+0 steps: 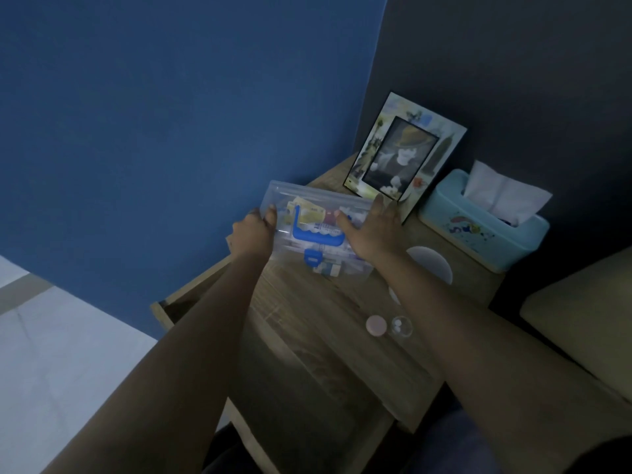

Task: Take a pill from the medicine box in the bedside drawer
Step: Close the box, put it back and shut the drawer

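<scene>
Head view: the clear medicine box (318, 230), blue handle (316, 234) uppermost, is gripped at both ends, left hand (254, 230) and right hand (371, 230) each curled around an end to keep it level above the table (307, 302). The drawer (191, 295) stands open below. Two pills lie in a small dish (402, 326) nearby.

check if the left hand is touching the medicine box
Touching. The head view shows the left hand gripping the box at its left end, thumb lying on the lid.
</scene>
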